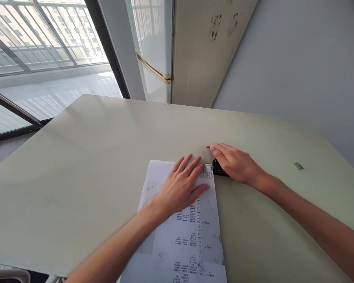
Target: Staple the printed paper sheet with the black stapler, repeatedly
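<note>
My left hand point(181, 186) lies flat on printed sheets of paper point(188, 232), its fingers spread near their upper right corner. At that corner a black stapler point(220, 169) sits on the table, its front end meeting the right edge of the sheets. From above, my right hand point(236, 162) closes over the stapler and covers most of it. How far the stapler's jaws are pressed together is hidden under the palm. Rows of small print and a few handwritten marks show on the top sheet.
The pale table point(76, 177) carries a small grey strip that looks like staples point(298, 166) on the right. Beyond the far edge stand a refrigerator point(191, 51) and a wall point(297, 59). A glass sliding door point(47, 47) is at the left, and part of a chair point(11, 275) shows at lower left.
</note>
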A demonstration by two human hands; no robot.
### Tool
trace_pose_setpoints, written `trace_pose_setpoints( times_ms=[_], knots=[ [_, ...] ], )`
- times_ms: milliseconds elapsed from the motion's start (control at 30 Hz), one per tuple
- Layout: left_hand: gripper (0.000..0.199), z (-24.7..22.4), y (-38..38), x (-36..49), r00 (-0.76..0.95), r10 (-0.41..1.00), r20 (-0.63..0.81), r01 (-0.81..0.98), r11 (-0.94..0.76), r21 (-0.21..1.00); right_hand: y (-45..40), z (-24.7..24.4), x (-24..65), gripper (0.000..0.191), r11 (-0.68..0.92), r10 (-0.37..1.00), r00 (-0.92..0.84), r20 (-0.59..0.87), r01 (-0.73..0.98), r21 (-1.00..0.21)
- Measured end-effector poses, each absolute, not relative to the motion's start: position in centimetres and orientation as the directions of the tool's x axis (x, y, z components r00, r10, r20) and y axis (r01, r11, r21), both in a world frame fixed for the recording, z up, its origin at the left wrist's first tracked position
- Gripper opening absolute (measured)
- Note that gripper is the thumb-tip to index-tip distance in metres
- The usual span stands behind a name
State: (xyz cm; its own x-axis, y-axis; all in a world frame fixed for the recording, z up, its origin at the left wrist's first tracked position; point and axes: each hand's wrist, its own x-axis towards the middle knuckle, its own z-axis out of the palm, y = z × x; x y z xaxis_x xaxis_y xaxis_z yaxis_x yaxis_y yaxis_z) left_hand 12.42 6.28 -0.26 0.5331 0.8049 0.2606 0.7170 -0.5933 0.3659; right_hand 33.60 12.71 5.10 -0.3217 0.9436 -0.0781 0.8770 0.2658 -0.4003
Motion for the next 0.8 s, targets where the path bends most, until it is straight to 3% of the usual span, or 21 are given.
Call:
trace_pose_setpoints(
  times_ms=[800],
  knots=[
    [0.056, -0.19, 6.15, 12.58, 0.524, 0.81, 0.264, 0.729, -0.587, 0.353, 12.54, 5.27, 33.24, 0.046, 0.246, 0.947, -0.306, -0.1, 0.887, -0.39]
  ],
)
